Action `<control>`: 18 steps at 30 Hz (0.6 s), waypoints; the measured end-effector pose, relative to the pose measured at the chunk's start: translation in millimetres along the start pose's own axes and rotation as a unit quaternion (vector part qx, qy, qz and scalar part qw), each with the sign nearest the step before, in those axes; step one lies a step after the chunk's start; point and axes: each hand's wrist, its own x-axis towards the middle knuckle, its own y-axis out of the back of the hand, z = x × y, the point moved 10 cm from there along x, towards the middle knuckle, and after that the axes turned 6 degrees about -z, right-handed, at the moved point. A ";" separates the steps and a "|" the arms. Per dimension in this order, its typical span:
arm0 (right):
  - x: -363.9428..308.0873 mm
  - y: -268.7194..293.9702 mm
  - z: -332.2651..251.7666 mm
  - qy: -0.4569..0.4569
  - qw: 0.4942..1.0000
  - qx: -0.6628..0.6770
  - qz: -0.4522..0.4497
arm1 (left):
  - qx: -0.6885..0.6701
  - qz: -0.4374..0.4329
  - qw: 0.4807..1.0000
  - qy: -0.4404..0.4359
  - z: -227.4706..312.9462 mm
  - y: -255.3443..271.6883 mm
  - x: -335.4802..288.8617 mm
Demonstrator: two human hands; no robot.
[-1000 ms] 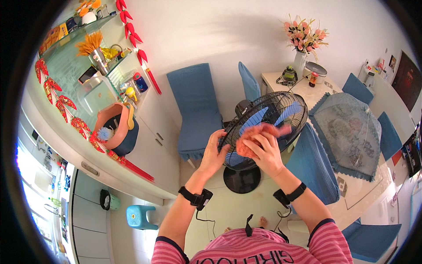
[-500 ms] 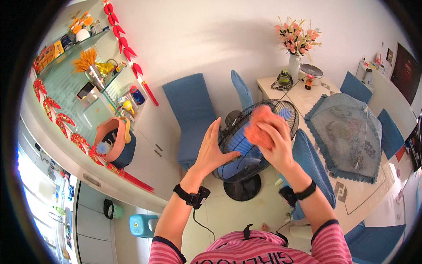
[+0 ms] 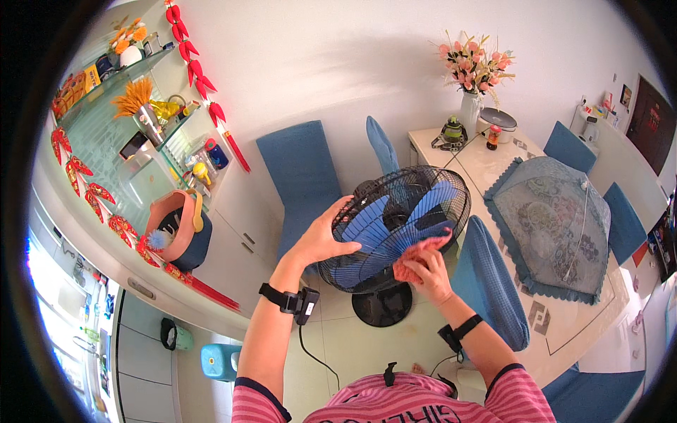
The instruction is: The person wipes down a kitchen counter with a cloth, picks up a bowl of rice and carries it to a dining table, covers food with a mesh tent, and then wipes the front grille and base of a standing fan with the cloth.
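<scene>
A standing fan [image 3: 367, 236] with blue blades, a black wire cage and a round black base is in front of me, its face tilted upward. My left hand [image 3: 321, 236] grips the cage's left edge, thumb over the front and fingers toward the back of the rim. A crumpled pinkish-red cloth [image 3: 416, 255] is bunched in my right hand [image 3: 431, 278], pressed against the lower right part of the cage front. Part of the cloth lies flat up along the wires.
Blue-covered chairs [image 3: 300, 169] stand behind the fan, and another chair [image 3: 493, 282] is close to my right arm. Right of it, a table [image 3: 441, 134] bears a mesh food cover [image 3: 557, 218], a flower vase [image 3: 471, 109] and a pot. Shelves and a cabinet [image 3: 233, 243] stand left.
My right hand has brought the cloth down from the upper right of the cage to its lower right edge. My left hand, apart from the cage or barely touching before, now grips its rim.
</scene>
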 end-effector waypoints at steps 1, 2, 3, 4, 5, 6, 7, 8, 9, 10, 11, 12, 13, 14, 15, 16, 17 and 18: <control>-6.3 -7.5 3.5 -0.021 0.999 0.010 -0.032 | -0.006 0.000 1.000 0.001 -2.7 3.9 0.8; -11.0 -7.0 6.3 -0.022 0.999 0.010 -0.032 | -0.013 -0.001 1.000 0.001 -4.4 6.7 1.0; -17.1 2.1 13.3 -0.041 0.998 0.038 0.007 | -0.034 -0.007 0.999 0.019 -9.1 6.8 -0.6; -14.4 16.1 16.7 -0.055 0.995 0.066 0.049 | -0.031 -0.006 0.999 0.015 -7.9 10.7 0.0; 3.2 44.0 9.1 -0.067 0.985 0.067 0.141 | -0.025 -0.010 0.999 0.020 -9.9 13.9 -3.6; 24.8 71.6 -1.4 -0.050 0.974 0.069 0.209 | -0.021 -0.019 0.999 0.029 -13.4 13.1 -9.0; 49.6 95.1 -10.3 -0.030 0.964 0.072 0.252 | -0.023 -0.028 0.999 0.037 -17.4 9.8 -13.2; 72.5 108.8 -12.9 -0.020 0.966 0.055 0.250 | -0.029 -0.034 0.998 0.046 -16.9 10.0 -14.5; 100.1 117.1 -14.0 -0.026 0.972 0.043 0.229 | -0.033 -0.037 0.997 0.053 -14.2 12.4 -15.5; 124.5 119.4 -9.0 -0.028 0.979 0.041 0.197 | -0.037 -0.044 0.997 0.050 -12.8 9.1 -12.4; 144.7 117.5 -10.4 -0.024 0.987 0.036 0.154 | -0.036 -0.051 0.997 0.047 -12.3 6.1 -11.8; 146.2 115.3 -10.4 -0.024 0.987 0.038 0.154 | -0.030 -0.052 0.997 0.046 -10.9 7.6 -14.1; 151.1 104.1 -12.0 -0.015 0.993 0.038 0.113 | -0.030 -0.049 0.997 0.047 -12.0 9.3 -16.3; 154.3 91.7 -13.4 -0.006 0.997 0.038 0.072 | -0.034 -0.042 0.998 0.045 -14.0 11.4 -18.5; 145.8 87.4 -16.1 -0.005 0.997 0.017 0.074 | -0.038 -0.035 0.998 0.043 -15.4 13.9 -21.1; 134.9 79.6 -19.0 -0.001 0.997 0.021 0.071 | -0.039 -0.029 0.998 0.047 -17.7 17.0 -24.0; 119.9 70.5 -26.6 0.026 0.997 0.008 0.070 | -0.042 -0.022 0.998 0.050 -21.2 20.8 -25.5; 102.1 59.3 -32.1 0.053 0.996 -0.006 0.069 | -0.045 -0.014 0.997 0.054 -25.4 24.7 -26.9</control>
